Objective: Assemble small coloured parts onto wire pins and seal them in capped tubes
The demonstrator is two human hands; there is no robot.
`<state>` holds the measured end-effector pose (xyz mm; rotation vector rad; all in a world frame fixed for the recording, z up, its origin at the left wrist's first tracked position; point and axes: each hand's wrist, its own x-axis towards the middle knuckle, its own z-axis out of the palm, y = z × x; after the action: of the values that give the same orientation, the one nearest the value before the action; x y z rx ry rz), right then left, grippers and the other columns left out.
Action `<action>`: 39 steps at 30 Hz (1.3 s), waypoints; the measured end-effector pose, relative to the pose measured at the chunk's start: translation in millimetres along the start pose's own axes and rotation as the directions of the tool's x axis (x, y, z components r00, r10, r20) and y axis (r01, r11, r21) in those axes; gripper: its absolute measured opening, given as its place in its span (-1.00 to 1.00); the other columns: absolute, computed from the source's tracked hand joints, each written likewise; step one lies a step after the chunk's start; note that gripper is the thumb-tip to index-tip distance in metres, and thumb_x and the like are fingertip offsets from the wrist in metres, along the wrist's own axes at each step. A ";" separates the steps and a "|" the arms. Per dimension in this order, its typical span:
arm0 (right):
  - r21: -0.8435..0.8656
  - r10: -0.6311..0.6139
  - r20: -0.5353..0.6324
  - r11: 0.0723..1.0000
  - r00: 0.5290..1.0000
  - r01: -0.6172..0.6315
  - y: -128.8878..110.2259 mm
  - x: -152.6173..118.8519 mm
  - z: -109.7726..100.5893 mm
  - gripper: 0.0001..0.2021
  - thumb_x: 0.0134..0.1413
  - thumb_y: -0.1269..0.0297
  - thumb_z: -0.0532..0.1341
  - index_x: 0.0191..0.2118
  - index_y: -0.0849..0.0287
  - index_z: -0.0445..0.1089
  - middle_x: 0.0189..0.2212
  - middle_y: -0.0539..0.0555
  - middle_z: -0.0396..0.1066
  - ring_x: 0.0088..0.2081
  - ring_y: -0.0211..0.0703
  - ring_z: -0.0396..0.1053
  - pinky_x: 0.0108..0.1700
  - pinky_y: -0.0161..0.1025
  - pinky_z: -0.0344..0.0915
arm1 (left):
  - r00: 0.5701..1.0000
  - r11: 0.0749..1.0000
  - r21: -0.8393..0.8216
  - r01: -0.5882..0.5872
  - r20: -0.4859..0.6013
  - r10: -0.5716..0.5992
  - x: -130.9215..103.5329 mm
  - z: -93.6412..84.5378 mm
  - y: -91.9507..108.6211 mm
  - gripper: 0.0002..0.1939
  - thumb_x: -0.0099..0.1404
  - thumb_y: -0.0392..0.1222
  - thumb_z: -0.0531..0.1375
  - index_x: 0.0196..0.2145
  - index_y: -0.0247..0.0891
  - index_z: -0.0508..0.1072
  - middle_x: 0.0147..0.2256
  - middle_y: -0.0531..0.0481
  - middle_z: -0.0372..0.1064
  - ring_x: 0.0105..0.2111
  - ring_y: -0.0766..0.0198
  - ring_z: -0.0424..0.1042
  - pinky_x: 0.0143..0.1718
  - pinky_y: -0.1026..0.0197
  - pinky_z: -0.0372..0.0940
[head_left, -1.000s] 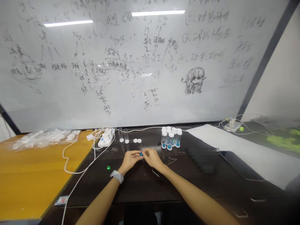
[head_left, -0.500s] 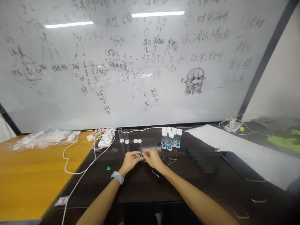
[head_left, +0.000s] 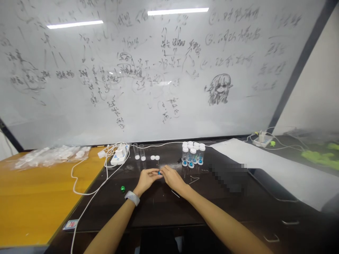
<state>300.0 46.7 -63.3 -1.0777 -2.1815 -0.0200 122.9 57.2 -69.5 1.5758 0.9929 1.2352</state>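
My left hand (head_left: 146,179) pinches a small shiny blue ball (head_left: 159,173) between thumb and fingers. A thin upright stem shows just above the ball. My right hand (head_left: 171,179) is closed on the same piece from the other side, its fingertips partly hidden behind the hand. Below the right wrist lies an L-shaped metal rod (head_left: 176,194); a second bent thin rod (head_left: 194,180) rests to the right. A shiny green ball (head_left: 123,189) sits on the dark table, left of my left hand.
Several clear tubes with white caps (head_left: 192,151) hold blue pieces at the back right. Two clear tubes (head_left: 143,152) and two white caps (head_left: 155,157) stand behind my hands. A power strip (head_left: 119,155) trails white cables at left. A phone (head_left: 271,184) lies right.
The view has shifted slightly. My right fingers have turned a little and now cover more of the blue ball; both hands stay in the same place.
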 end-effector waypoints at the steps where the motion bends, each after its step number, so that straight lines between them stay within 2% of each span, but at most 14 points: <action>1: 0.004 0.004 0.001 1.000 1.000 -0.004 -0.1 -0.4 0.7 -0.80 0.33 0.38 0.02 -0.25 0.19 0.36 -0.34 0.07 0.33 -0.38 -0.21 0.33 -0.31 -0.31 0.22 | 1.000 1.000 -0.002 -0.003 -0.002 0.003 0.0 0.1 -0.1 -0.58 -0.08 -0.11 0.45 -0.25 -0.37 0.58 -0.41 -0.14 0.59 -0.37 0.09 0.56 -0.23 0.11 0.44; 4: 0.082 0.012 -0.019 0.997 1.000 -0.010 -0.7 -1.0 -0.4 -0.81 0.31 0.39 0.04 -0.26 0.19 0.40 -0.34 0.09 0.38 -0.31 -0.18 0.37 -0.24 -0.29 0.26 | 1.000 1.000 0.011 -0.013 -0.017 0.014 -0.5 0.3 0.1 -0.57 -0.09 -0.10 0.45 -0.26 -0.36 0.58 -0.41 -0.13 0.59 -0.37 0.08 0.56 -0.24 0.12 0.44; 7: 0.263 0.108 -0.023 0.960 0.994 -0.099 -0.5 -0.2 -2.9 -0.82 0.27 0.33 0.10 -0.29 0.17 0.44 -0.39 0.07 0.44 -0.36 -0.18 0.42 -0.27 -0.29 0.32 | 0.999 0.998 0.049 -0.034 -0.021 0.035 -1.5 0.7 1.4 -0.57 -0.07 -0.09 0.44 -0.25 -0.36 0.59 -0.40 -0.14 0.59 -0.36 0.07 0.57 -0.25 0.12 0.44; 11: 0.553 0.295 0.110 0.775 0.949 -0.305 1.8 1.1 -2.2 -0.81 0.18 0.20 0.17 -0.28 0.20 0.47 -0.45 0.06 0.49 -0.55 -0.21 0.44 -0.53 -0.34 0.33 | 0.999 0.996 0.071 -0.048 0.005 0.048 -2.4 1.3 2.2 -0.58 -0.03 -0.08 0.43 -0.22 -0.36 0.58 -0.36 -0.15 0.59 -0.34 0.06 0.57 -0.24 0.12 0.45; 14: 0.616 0.341 0.135 0.707 0.930 -0.348 2.6 1.0 -2.0 -0.79 0.12 0.17 0.21 -0.30 0.21 0.46 -0.44 0.07 0.51 -0.55 -0.18 0.46 -0.58 -0.36 0.32 | 0.999 0.995 0.083 -0.051 0.005 0.051 -2.3 1.3 0.6 -0.57 -0.04 -0.09 0.43 -0.21 -0.36 0.58 -0.36 -0.15 0.59 -0.35 0.06 0.57 -0.26 0.12 0.45; 16: 0.592 0.312 0.126 0.738 0.942 -0.324 2.0 0.5 -3.6 -0.79 0.16 0.17 0.18 -0.30 0.20 0.45 -0.44 0.06 0.50 -0.57 -0.21 0.45 -0.57 -0.36 0.30 | 0.998 0.995 0.085 -0.055 0.006 0.055 -2.1 1.3 -0.5 -0.57 -0.03 -0.10 0.43 -0.21 -0.36 0.58 -0.37 -0.15 0.59 -0.35 0.06 0.57 -0.26 0.12 0.45; 18: 0.528 0.248 0.095 0.809 0.964 -0.260 1.2 -0.1 -6.0 -0.79 0.21 0.19 0.13 -0.30 0.18 0.44 -0.46 0.03 0.48 -0.57 -0.23 0.43 -0.50 -0.35 0.31 | 0.998 0.995 0.086 -0.057 0.013 0.057 -2.1 1.3 -1.1 -0.58 -0.03 -0.10 0.43 -0.22 -0.36 0.58 -0.37 -0.14 0.59 -0.35 0.06 0.57 -0.25 0.12 0.46; 22: 0.334 0.107 -0.023 0.938 0.994 -0.093 2.5 -1.0 -8.3 -0.84 0.25 0.28 0.11 -0.32 0.17 0.40 -0.43 0.04 0.43 -0.38 -0.18 0.42 -0.26 -0.28 0.30 | 0.998 0.996 0.077 -0.051 0.027 0.049 -2.0 1.5 -0.6 -0.58 -0.04 -0.10 0.43 -0.22 -0.36 0.58 -0.37 -0.15 0.59 -0.34 0.05 0.57 -0.23 0.09 0.46; 25: 0.240 0.032 -0.039 0.971 0.999 -0.022 6.2 -1.5 -7.2 -0.88 0.26 0.33 0.10 -0.29 0.17 0.35 -0.37 0.06 0.40 -0.30 -0.16 0.37 -0.21 -0.26 0.25 | 0.999 0.997 0.066 -0.042 0.032 0.040 -1.9 1.6 0.3 -0.57 -0.05 -0.10 0.43 -0.21 -0.36 0.58 -0.35 -0.16 0.59 -0.32 0.04 0.57 -0.21 0.08 0.46; 31: 0.190 0.008 -0.004 0.982 1.000 -0.007 8.2 -1.9 -7.1 -0.87 0.29 0.35 0.08 -0.29 0.18 0.33 -0.37 0.05 0.37 -0.31 -0.18 0.34 -0.24 -0.28 0.21 | 0.998 0.998 0.050 -0.038 0.051 0.036 -3.1 2.4 1.3 -0.58 -0.05 -0.12 0.43 -0.21 -0.36 0.59 -0.33 -0.17 0.60 -0.30 0.01 0.57 -0.18 0.03 0.46; 39: 0.086 0.056 -0.045 0.995 0.997 -0.052 -5.3 -2.6 -4.1 -0.82 0.32 0.38 0.01 -0.30 0.18 0.32 -0.36 0.07 0.35 -0.31 -0.15 0.33 -0.24 -0.25 0.22 | 0.999 0.997 0.063 -0.037 -0.012 0.038 -2.9 4.0 1.7 -0.61 -0.06 -0.12 0.43 -0.24 -0.33 0.61 -0.36 -0.14 0.60 -0.32 0.00 0.57 -0.19 0.02 0.47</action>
<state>299.7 40.2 -60.3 -1.0769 -2.0915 0.0697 126.4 53.4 -69.2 1.6436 1.0234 1.2526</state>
